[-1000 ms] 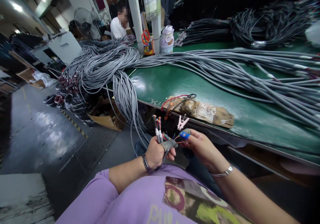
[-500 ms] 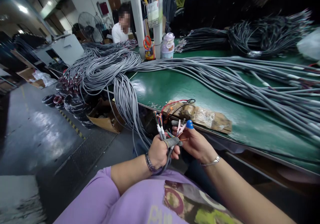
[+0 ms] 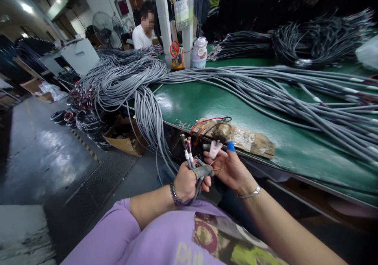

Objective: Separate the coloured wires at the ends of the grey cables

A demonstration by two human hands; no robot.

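My left hand (image 3: 185,183) is closed round the end of a grey cable (image 3: 198,184), thumb in a grey finger cot. Coloured wires (image 3: 187,146) fan out of the cable's stripped end above my fist. My right hand (image 3: 230,169) is right beside it, fingers curled, a blue cot (image 3: 230,146) on one fingertip. Its fingers pinch a pale pink clip (image 3: 215,148) just above the wire ends. Both hands hover in front of the green table's edge (image 3: 206,133), over my lap.
Long bundles of grey cables (image 3: 265,88) lie across the green table and spill off its left end (image 3: 147,115). A taped cardboard pad (image 3: 251,139) with red and black leads lies at the near edge. A person in white (image 3: 141,34) sits far back, near a fan (image 3: 103,30).
My right hand rose from beside the wire ends up to the pink clip and took it between its fingers. My left hand kept its hold on the cable.
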